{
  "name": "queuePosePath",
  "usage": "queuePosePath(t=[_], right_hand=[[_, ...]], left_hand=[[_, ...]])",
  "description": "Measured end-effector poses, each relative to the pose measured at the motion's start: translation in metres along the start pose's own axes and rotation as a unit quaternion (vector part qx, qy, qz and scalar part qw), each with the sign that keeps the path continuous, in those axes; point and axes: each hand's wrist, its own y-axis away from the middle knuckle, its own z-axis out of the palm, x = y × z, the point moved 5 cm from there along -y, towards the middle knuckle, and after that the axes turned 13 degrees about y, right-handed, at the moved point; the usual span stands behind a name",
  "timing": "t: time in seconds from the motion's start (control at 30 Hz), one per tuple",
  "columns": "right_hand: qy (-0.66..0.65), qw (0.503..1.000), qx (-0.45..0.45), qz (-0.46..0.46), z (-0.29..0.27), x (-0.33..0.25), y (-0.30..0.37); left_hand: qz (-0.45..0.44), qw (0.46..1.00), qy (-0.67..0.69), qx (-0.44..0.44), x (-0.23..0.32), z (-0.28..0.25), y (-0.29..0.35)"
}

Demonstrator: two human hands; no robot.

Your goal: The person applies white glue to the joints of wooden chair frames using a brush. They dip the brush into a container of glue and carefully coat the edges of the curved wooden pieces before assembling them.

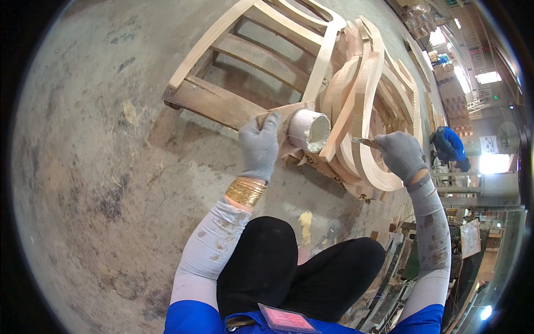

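My left hand (260, 146), in a grey glove, is closed on the edge of a thin brown board (285, 114). Right beside it is a whitish cup (303, 129), its open mouth turned toward the right; whether it rests on the board I cannot tell. My right hand (400, 153), also gloved, grips a small brown-handled tool (365, 142) with a pale tip, too small to tell its kind. That tip is close to a curved pale wooden piece (362, 106). Beyond my left hand lies a slatted wooden chair frame (267, 61).
Several curved wooden parts (339, 89) are stacked beside the frame, over the stained concrete floor (100, 183). Wood scraps and equipment (411, 250) lie near my right arm. Farther right, a person in blue (449, 146) bends over near stacked wood (451, 89).
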Motion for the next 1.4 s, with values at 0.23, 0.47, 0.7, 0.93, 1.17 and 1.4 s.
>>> queuePosePath(t=[0.23,0.47,0.7,0.93,1.17,1.4], right_hand=[[0.069,0.996,-0.041,0.040,-0.026,-0.014,-0.007],[0.068,0.997,-0.030,0.000,-0.019,-0.009,-0.011],[0.087,0.995,-0.037,0.032,-0.016,-0.016,-0.017],[0.051,0.998,-0.021,0.010,-0.012,0.007,-0.002],[0.006,1.000,-0.016,0.003,-0.004,0.018,0.006],[-0.172,0.982,0.069,0.024,0.016,0.048,0.026]], left_hand=[[-0.016,0.999,-0.016,0.031,0.017,-0.051,-0.008],[-0.033,0.998,-0.007,0.058,0.029,-0.076,-0.012],[-0.024,0.996,0.009,0.082,0.031,-0.079,-0.013],[-0.021,0.997,-0.004,0.068,0.031,-0.081,-0.009],[-0.018,0.998,-0.015,0.057,0.031,-0.082,-0.005],[-0.020,0.997,-0.029,0.073,0.043,-0.071,0.005]])
